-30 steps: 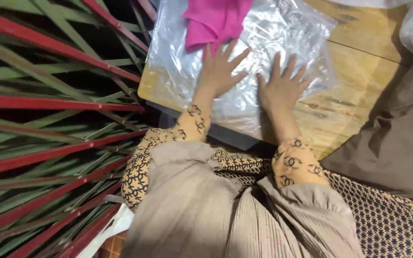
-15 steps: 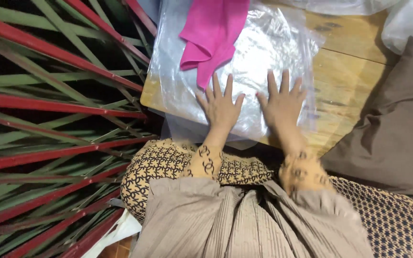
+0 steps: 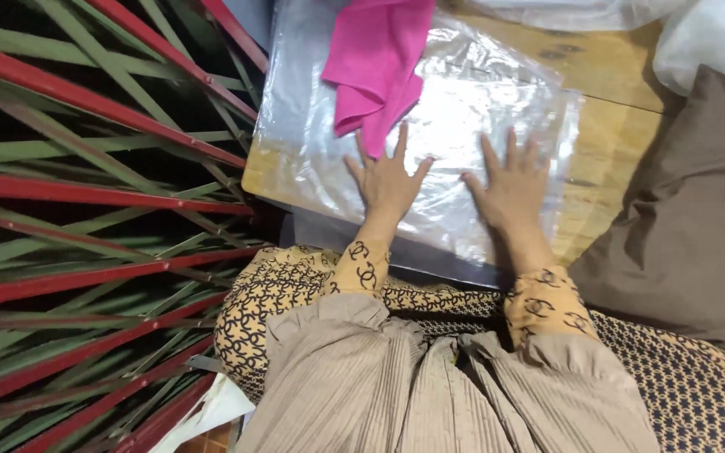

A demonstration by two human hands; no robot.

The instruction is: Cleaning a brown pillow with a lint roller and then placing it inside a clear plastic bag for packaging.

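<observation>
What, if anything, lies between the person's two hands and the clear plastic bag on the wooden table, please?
Nothing visible does. The left hand and the right hand both lie flat, fingers spread, directly on the clear plastic bag. The pink cloth lies on the bag just beyond the left hand, not under it.

The pink cloth (image 3: 377, 67) runs off the top edge, so its full shape cannot be told, and the clear plastic sheet (image 3: 480, 126) is cut off there too — its near edge hangs past the wooden surface (image 3: 614, 159), where the glare blurs its outline. The white bundle (image 3: 715, 42) at the top right corner is only partly in view, too little to tell what it is — and the plastic hides most of the surface beneath the left hand (image 3: 388, 180) and right hand (image 3: 509, 189).
</observation>
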